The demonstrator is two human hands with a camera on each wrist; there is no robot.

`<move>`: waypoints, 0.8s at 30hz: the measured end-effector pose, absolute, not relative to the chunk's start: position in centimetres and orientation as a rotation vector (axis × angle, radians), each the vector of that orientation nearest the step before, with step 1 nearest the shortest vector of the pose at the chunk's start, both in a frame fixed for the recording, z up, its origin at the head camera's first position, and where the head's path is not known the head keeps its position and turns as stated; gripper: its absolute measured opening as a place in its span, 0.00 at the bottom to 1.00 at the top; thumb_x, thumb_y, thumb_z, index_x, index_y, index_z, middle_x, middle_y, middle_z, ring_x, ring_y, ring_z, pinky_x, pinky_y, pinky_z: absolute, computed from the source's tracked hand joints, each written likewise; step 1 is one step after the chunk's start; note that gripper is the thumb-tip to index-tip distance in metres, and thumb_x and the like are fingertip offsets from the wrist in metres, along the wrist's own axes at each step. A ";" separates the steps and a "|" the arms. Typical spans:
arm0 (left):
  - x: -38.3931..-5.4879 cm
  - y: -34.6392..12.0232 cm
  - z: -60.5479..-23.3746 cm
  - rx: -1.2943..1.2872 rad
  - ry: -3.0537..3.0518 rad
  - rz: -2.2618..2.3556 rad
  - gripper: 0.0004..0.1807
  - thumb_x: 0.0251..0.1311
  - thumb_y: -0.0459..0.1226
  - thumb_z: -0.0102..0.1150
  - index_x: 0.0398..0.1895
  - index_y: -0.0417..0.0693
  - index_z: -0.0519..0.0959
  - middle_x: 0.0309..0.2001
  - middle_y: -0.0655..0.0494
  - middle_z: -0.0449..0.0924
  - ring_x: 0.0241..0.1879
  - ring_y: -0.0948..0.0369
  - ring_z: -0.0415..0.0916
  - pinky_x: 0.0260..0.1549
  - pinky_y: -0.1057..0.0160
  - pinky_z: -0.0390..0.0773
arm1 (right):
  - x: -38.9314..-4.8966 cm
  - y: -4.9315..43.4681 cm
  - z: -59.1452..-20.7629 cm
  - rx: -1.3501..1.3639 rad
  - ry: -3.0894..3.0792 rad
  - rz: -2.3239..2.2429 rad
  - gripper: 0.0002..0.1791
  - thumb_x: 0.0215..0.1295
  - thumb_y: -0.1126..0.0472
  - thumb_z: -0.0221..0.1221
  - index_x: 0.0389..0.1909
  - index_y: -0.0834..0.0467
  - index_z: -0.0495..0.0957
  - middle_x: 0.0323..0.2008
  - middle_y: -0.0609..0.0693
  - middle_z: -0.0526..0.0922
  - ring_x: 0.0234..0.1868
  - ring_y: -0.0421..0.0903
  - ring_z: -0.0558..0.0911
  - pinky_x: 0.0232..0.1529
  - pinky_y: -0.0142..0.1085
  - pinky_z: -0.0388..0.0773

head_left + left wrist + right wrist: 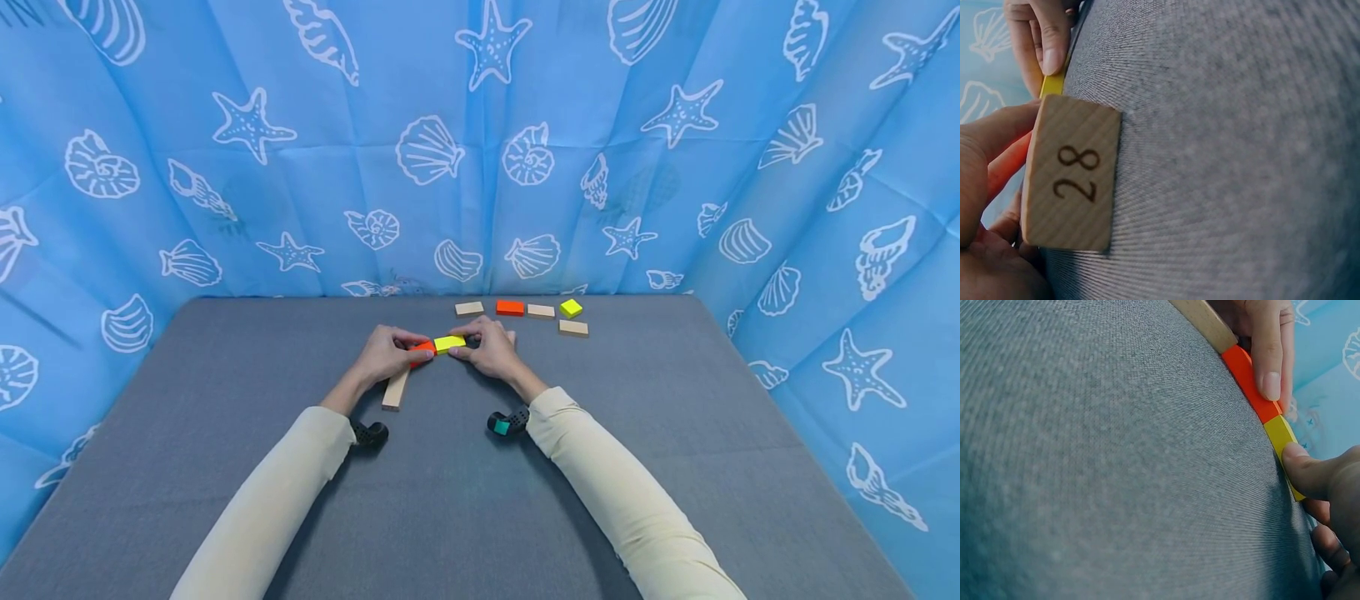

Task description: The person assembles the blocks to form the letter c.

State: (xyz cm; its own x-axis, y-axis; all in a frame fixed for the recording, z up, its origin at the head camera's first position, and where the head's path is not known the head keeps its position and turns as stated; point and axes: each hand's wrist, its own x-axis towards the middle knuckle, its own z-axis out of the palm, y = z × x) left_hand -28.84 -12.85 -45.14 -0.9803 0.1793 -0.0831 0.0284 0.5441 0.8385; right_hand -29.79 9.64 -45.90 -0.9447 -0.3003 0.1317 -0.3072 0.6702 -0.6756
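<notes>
Fingers and thumb of the left hand (pixel 379 355) pinch an orange block (pixel 1244 375) lying on the grey cloth. The right hand (pixel 491 350) pinches a yellow block (pixel 449 343) by its sides, thumb on the near face. In the right wrist view the yellow block's end meets the end of the orange one. A plain wooden block (pixel 396 390) runs from the orange block's other end toward the person. Its end face, marked 28, fills much of the left wrist view, where it partly hides the orange block and the left fingers.
Behind the right hand, near the table's (pixel 645 483) far edge, lie a wooden block (pixel 469 309), an orange block (pixel 510 308), a second wooden block (pixel 541 312), a yellow block (pixel 571 308) and a third wooden block (pixel 573 328). A blue shell-print curtain (pixel 480 192) hangs beyond.
</notes>
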 end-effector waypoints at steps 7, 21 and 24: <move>-28.8 -12.8 -45.1 0.181 2.606 1.432 0.20 0.59 0.42 0.74 0.53 0.45 0.87 0.46 0.47 0.82 0.37 0.54 0.69 0.36 0.59 0.68 | -29.8 9.7 -46.0 0.529 -2.850 1.155 0.20 0.63 0.55 0.71 0.56 0.53 0.86 0.48 0.51 0.80 0.48 0.50 0.73 0.54 0.53 0.55; -28.8 -13.0 -45.1 0.217 2.582 1.449 0.20 0.61 0.43 0.73 0.54 0.45 0.86 0.43 0.49 0.83 0.37 0.54 0.71 0.36 0.59 0.71 | -29.8 10.0 -45.8 0.564 -2.840 1.203 0.21 0.63 0.56 0.71 0.57 0.54 0.85 0.51 0.52 0.81 0.50 0.52 0.74 0.57 0.55 0.54; -28.8 -13.0 -45.0 0.222 2.563 1.466 0.22 0.61 0.45 0.72 0.55 0.45 0.86 0.41 0.49 0.82 0.37 0.54 0.71 0.35 0.60 0.72 | -29.8 10.1 -45.7 0.577 -2.829 1.232 0.22 0.63 0.56 0.71 0.57 0.55 0.85 0.52 0.52 0.81 0.51 0.52 0.75 0.57 0.55 0.53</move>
